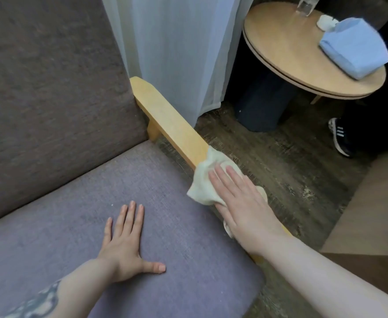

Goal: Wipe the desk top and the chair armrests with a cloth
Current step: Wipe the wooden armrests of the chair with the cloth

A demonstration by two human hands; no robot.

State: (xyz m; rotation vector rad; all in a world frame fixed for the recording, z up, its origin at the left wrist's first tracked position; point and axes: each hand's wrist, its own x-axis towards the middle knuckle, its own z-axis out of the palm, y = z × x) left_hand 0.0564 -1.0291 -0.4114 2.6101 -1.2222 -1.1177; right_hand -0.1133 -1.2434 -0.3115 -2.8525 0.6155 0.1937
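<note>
Right hand [241,198] presses flat on cloth [207,177], fingers extended, mid-armrest [165,118]; left hand [124,246] splayed on seat [50,237], empty; far armrest portion apparently remains; desk unseen.

1. A sheer white curtain [177,53] hangs at 12 o'clock, its hem reaching the floor.
2. A round wooden bench [287,53] stands at 1 o'clock, just beside the curtain.
3. A folded blue fabric bundle [353,49] lies on the bench at its 3 o'clock side.
4. A small white object [324,20] sits touching the bundle's far edge; what it is cannot be told.
5. A clear glass item [305,5] stands at the bench's 12 o'clock rim, cut off by the frame.
6. A dark bin [259,106] sits under the bench.
7. A black shoe with white stripes [339,136] rests on the dark wood-grain floor [280,161] at 3 o'clock.
</note>
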